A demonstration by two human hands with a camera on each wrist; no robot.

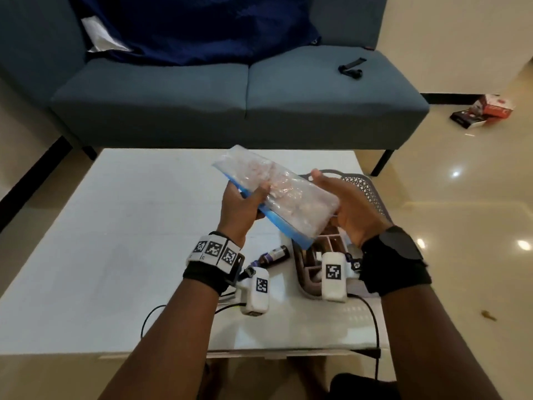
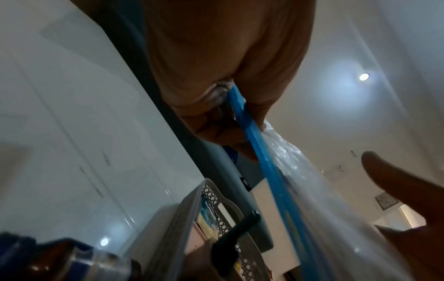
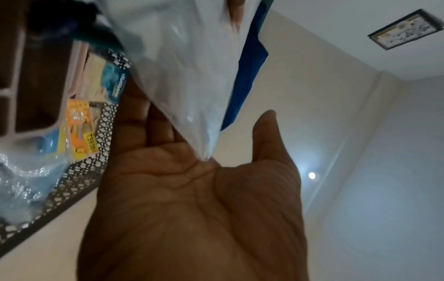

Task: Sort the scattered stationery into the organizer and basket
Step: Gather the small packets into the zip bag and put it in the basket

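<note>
Above the white table (image 1: 115,226) I hold a clear plastic zip bag (image 1: 288,203) with a blue sealing strip, tilted down to the right. My left hand (image 1: 245,203) pinches its blue edge (image 2: 242,117) between thumb and fingers. The bag's far end meets the flat palm of my right hand (image 1: 346,203), thumb straight up, and a bag corner (image 3: 206,155) touches that palm (image 3: 204,199). Beneath the bag stand a grey lattice basket (image 1: 366,186) with packets inside and a compartment organizer (image 1: 311,272). The bag's contents look pale and blurred.
A small brown bottle (image 1: 274,254) lies on the table left of the organizer. Black cables (image 1: 372,313) trail over the near edge. A blue sofa (image 1: 202,96) with a black strap (image 1: 350,69) stands behind the table. Boxes (image 1: 484,111) lie on the floor at right.
</note>
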